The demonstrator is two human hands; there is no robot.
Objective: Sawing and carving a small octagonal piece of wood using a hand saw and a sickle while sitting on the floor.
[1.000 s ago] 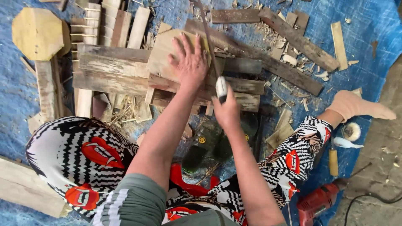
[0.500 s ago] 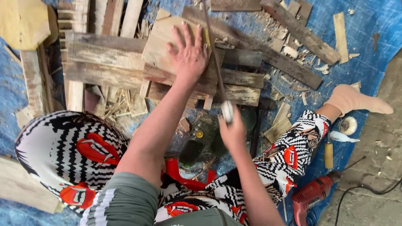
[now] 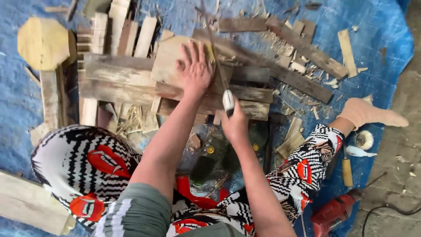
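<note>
Under left hand, pale weathered board

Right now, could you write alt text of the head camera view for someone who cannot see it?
Seen from above, a seated person's left hand presses flat on a pale wooden board while the right hand grips a white-handled handsaw across it. Weathered planks and wood scraps cover a blue tarp; a red power drill lies nearby.

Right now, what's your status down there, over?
Left hand flat on the pale board. Right hand gripping the handsaw, blade across the board. Loose planks around.
</note>
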